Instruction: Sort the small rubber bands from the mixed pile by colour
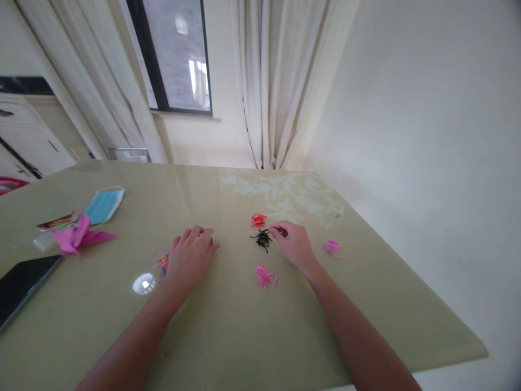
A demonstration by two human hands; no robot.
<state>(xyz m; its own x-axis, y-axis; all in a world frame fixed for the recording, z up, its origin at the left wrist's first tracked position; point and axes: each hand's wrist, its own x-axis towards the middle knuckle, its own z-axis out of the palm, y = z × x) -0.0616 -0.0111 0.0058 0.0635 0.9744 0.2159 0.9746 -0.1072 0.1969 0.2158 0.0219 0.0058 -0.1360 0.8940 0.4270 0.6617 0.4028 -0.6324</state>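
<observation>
My left hand point(191, 257) rests palm down with bent fingers, partly covering a mixed-colour pile of small rubber bands point(164, 262). A tiny black band point(211, 240) shows between its thumb and index finger. My right hand point(294, 243) is pinched at the right edge of a pile of black bands point(262, 238); whatever is between those fingertips is too small to make out. Just behind the black pile is a red pile of bands point(258, 220). Nearer to me lies a pink pile of bands point(265, 276).
A small pink piece point(332, 246) lies right of my right hand. On the left of the table point(228, 336) are a pink folded-paper bird point(79, 234), a blue face mask point(105, 206) and a dark phone point(26, 279). A wall point(431, 163) runs along the right.
</observation>
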